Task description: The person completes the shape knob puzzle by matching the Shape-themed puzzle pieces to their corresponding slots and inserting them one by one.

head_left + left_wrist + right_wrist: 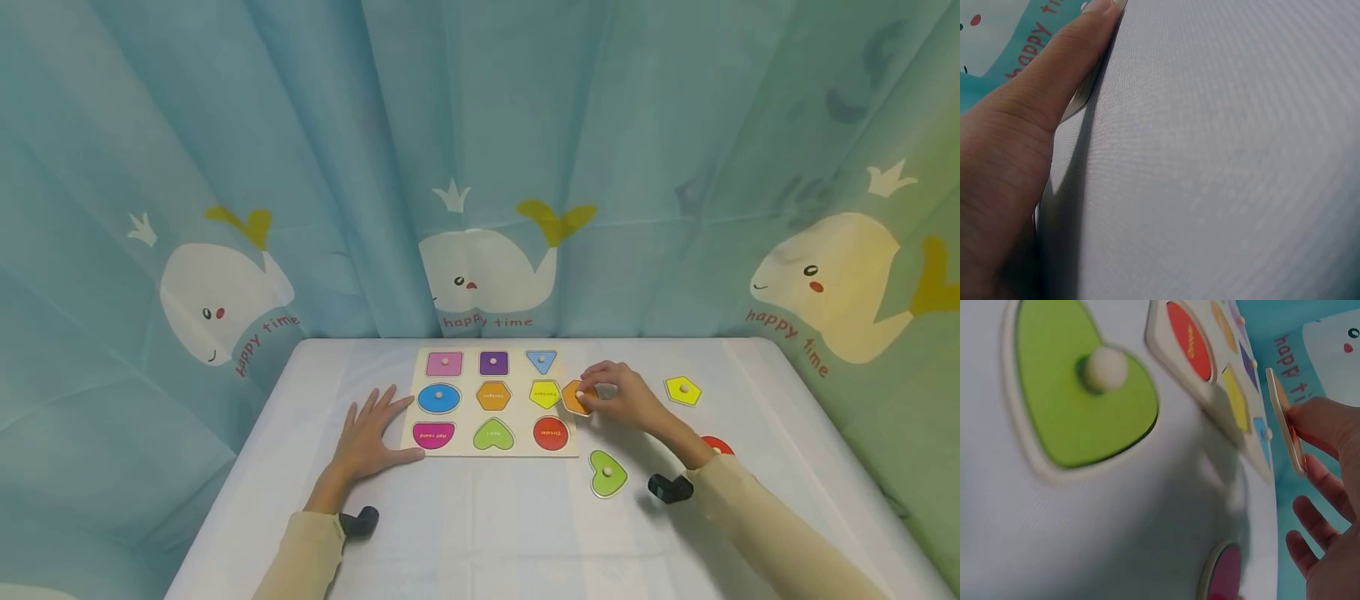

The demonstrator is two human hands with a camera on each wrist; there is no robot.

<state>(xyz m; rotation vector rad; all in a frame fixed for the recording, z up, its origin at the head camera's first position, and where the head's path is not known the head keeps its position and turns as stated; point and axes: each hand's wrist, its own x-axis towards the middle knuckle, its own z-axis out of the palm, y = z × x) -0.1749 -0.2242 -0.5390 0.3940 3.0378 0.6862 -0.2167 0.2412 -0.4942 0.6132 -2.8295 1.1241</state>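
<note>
A white puzzle board (517, 447) lies at the table's far side. Knobbed pieces sit in its pink rectangle (435, 367), purple square (487, 368), blue triangle (536, 357) and blue oval (450, 406) places; the orange, yellow, magenta, green and red places show printed words. My right hand (624, 400) pinches an orange hexagon piece (573, 402), raised over the board's right edge; the right wrist view shows this piece (1286, 422) tilted on edge. Fingers spread, my left hand (366, 442) rests at the board's left edge, its thumb (1066, 59) touching the near corner.
Right of the board lie a green heart piece (615, 479), a yellow pentagon piece (675, 393) and a red piece (717, 444) partly behind my right arm. A magenta piece (1225, 575) shows in the right wrist view. A whale-print curtain (487, 150) hangs behind the table.
</note>
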